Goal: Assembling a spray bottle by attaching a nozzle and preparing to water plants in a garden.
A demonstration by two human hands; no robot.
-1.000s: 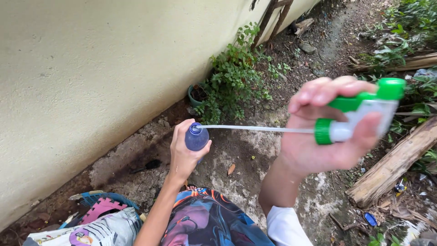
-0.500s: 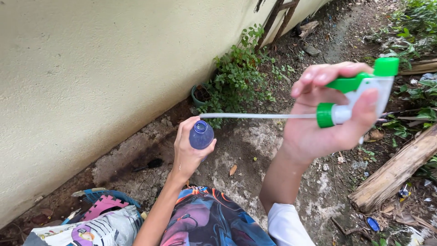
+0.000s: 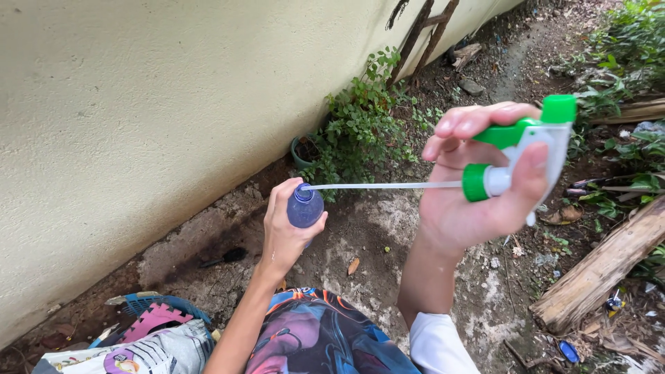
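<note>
Both hands were closed on the two parts of a spray bottle.
Her left hand (image 3: 287, 232) wrapped the blue bottle (image 3: 305, 206), held upright low by the wall (image 3: 138, 111); the right hand (image 3: 478, 187) gripped the green-and-white trigger head (image 3: 530, 149), raised well to the right. Its dip tube (image 3: 381, 185) ran level leftward, tip at the bottle's mouth.
</note>
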